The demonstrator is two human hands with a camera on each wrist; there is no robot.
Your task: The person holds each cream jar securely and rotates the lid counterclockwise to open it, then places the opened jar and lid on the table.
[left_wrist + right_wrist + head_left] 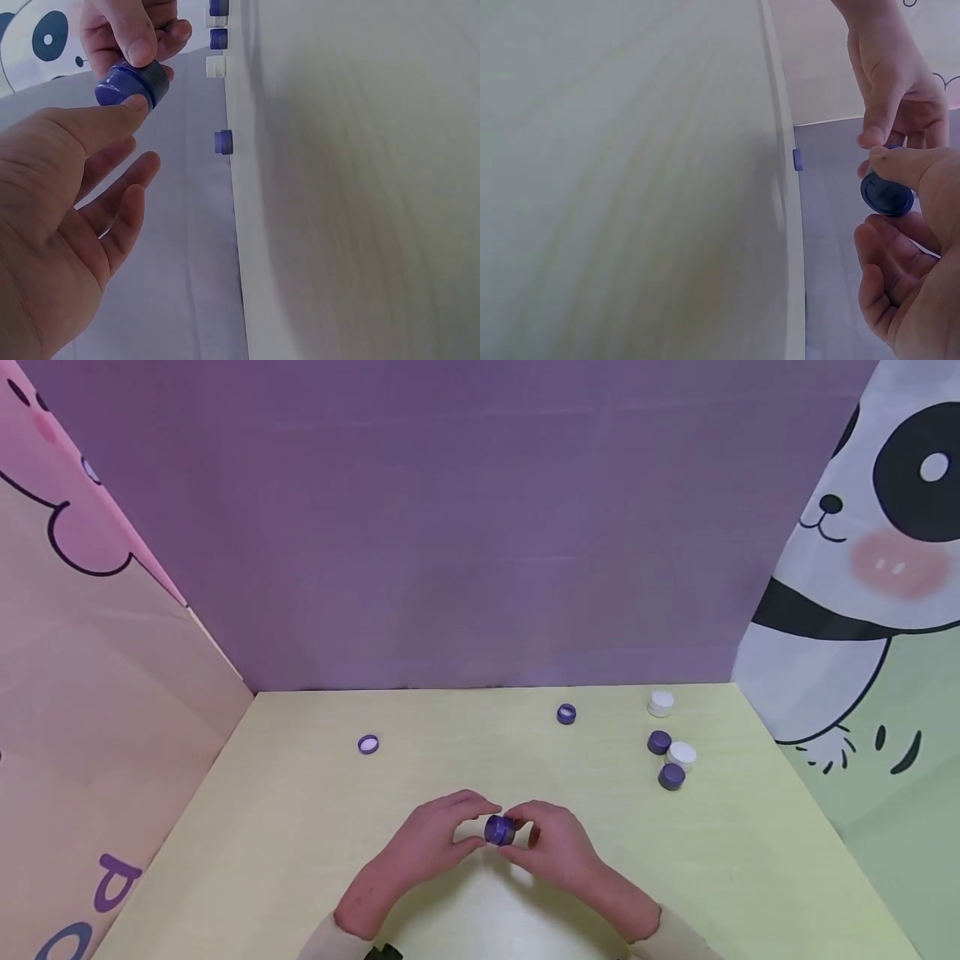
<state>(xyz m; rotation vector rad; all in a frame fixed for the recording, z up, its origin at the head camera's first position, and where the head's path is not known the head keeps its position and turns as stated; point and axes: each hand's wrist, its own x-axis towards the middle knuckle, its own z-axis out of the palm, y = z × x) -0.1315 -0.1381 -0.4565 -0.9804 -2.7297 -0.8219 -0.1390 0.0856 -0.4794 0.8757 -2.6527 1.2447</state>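
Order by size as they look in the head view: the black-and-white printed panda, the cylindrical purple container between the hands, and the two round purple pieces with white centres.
1. Black-and-white printed panda.
2. Cylindrical purple container.
3. Left round purple piece and right round purple piece, too alike to rank.

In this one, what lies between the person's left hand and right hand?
A small purple container, seen in the head view between the left hand and the right hand; both wrist views also show it there.
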